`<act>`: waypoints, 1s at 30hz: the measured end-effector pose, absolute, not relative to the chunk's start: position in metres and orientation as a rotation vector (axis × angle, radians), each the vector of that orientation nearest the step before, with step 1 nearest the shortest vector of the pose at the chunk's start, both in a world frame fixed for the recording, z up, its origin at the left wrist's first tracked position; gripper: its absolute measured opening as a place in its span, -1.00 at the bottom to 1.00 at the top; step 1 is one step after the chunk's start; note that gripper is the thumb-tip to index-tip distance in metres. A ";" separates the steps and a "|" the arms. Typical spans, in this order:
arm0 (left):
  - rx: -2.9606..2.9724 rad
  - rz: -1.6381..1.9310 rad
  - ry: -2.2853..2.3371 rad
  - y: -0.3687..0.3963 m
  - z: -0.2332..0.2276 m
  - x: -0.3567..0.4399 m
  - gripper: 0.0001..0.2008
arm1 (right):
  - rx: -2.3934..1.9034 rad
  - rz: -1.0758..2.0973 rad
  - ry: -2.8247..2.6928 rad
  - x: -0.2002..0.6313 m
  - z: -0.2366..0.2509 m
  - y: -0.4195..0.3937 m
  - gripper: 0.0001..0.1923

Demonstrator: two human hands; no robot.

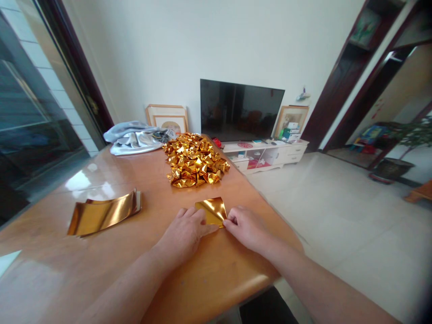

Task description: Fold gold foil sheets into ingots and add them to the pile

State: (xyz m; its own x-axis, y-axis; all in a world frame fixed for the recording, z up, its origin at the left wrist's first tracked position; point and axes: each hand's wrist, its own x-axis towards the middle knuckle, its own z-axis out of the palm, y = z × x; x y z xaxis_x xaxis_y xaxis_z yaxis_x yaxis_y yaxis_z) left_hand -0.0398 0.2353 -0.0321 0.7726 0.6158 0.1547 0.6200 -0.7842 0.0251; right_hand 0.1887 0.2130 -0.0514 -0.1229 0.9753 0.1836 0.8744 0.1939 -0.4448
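Observation:
A sheet of shiny gold foil paper (212,210) lies on the wooden table between my hands, its near edge folded into a narrow strip. My left hand (189,227) rests on its left side, the thumb stretched along the near edge and the fingers curled on the sheet. With thumb and fingers pinched together, my right hand (241,225) grips the near right corner. Further left lies a stack of flat gold foil sheets (104,213), slightly curled. A heap of folded gold foil pieces (195,162) sits beyond my hands.
Grey cloth (138,137) lies bunched at the table's far left. Behind the wooden table (151,180) are a television (241,110) and a white cabinet (283,155). The table's right edge drops to a tiled floor (324,207). A potted plant (393,168) stands at right.

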 end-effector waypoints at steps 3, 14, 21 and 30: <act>-2.953 -0.221 -1.040 0.236 -0.033 -0.040 -0.55 | -1.745 0.318 -2.052 0.188 -0.050 0.212 -0.78; -3.019 -0.262 -1.124 0.240 -0.038 -0.043 -0.50 | -1.798 0.226 -2.029 0.198 -0.054 0.209 -0.87; -3.024 -0.277 -1.087 0.240 -0.038 -0.044 -0.54 | -1.531 -0.046 -2.350 0.188 -0.044 0.178 -0.73; -3.035 -0.293 -1.136 0.241 -0.040 -0.046 -0.50 | -1.650 -0.243 -2.429 0.195 -0.035 0.167 -0.73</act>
State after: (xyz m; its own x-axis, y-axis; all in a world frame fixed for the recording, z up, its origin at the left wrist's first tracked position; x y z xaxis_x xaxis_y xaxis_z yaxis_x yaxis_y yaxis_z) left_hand -0.0457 0.2407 -0.0402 0.7409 0.6592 0.1283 0.6391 -0.7508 0.1671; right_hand 0.1954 0.1672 -0.0347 -0.3598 0.8984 0.2517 0.9305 0.3654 0.0261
